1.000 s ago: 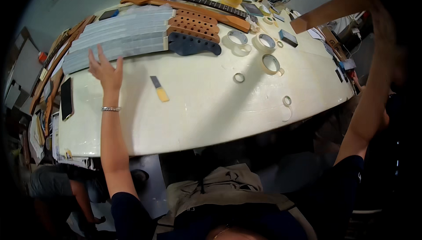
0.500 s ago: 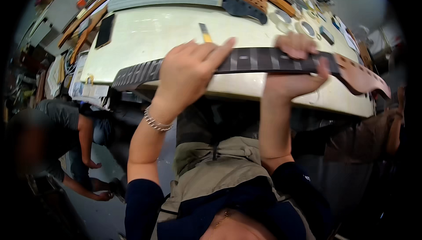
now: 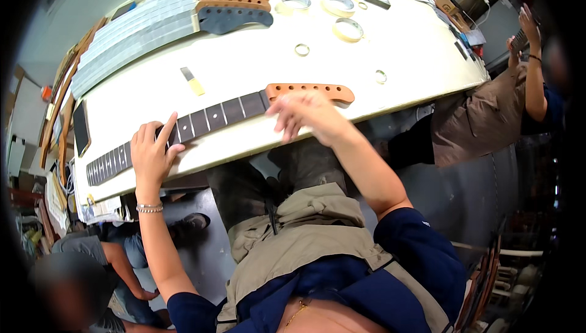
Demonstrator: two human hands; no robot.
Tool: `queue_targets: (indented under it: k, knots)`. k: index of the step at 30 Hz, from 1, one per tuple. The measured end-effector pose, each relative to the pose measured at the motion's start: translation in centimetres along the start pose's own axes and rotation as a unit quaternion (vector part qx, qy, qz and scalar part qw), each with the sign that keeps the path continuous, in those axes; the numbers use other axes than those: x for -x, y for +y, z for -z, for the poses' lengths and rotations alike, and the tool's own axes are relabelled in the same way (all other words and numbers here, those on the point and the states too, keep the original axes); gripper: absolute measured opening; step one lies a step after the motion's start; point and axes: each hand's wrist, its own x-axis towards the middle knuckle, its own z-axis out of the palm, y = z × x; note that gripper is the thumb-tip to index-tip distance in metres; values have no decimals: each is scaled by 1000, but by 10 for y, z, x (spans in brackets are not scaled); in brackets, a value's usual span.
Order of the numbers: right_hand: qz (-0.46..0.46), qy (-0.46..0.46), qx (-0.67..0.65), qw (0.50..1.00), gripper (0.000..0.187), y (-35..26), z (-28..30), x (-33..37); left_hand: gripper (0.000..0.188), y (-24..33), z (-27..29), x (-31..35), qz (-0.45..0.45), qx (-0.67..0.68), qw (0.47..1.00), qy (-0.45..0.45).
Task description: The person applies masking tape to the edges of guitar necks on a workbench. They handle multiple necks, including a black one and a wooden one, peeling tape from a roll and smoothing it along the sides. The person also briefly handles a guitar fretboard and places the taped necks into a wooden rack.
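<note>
A guitar neck [image 3: 235, 112] lies along the near edge of the white worktable, its dark fretboard facing up with pale frets and dot inlays. Its orange-brown headstock [image 3: 339, 93] with a row of holes points right. My left hand [image 3: 152, 151] rests flat on the fretboard toward the left end, fingers spread and thumb out. Over the joint of fretboard and headstock hovers my right hand [image 3: 314, 114], fingers loosely apart and holding nothing; it hides part of the headstock. Beyond the neck is a small flat tool [image 3: 192, 81] with a grey blade and a yellow end.
Wrapped necks [image 3: 137, 31] with brown headstocks and one dark headstock [image 3: 235, 20] lie at the back. Tape rolls [image 3: 348, 29] stand toward the back right. A phone [image 3: 81, 126] lies at the left edge. One person [image 3: 91, 278] is at lower left, another [image 3: 482, 113] at right.
The neck has gone from being held up in both hands to lying on the table. My right hand has let go of it; the left now lies flat on it. The view has turned.
</note>
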Motion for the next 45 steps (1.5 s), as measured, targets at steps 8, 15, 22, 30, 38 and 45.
queue_targets:
  k: [8, 15, 22, 30, 38, 45]
  knots:
    - [151, 423, 616, 647, 15, -23, 176, -57, 56, 19, -6, -16, -15, 41, 999, 21]
    - [197, 344, 664, 634, 39, -25, 152, -183, 52, 28, -6, -22, -4, 55, 998, 31]
    - [53, 364, 522, 770, 31, -57, 135, -207, 54, 27, -10, -24, 4, 75, 996, 43]
    - [253, 74, -468, 843, 40, -56, 43, -78, 50, 24, -7, -18, 3, 136, 980, 146]
    - [259, -35, -570, 779, 47, -10, -36, 7, 89, 145, 10, -32, 227, 696, 657, 181]
    - [232, -70, -596, 765, 49, 4, -42, 27, 29, 162, 22, -41, 352, 768, 497, 197]
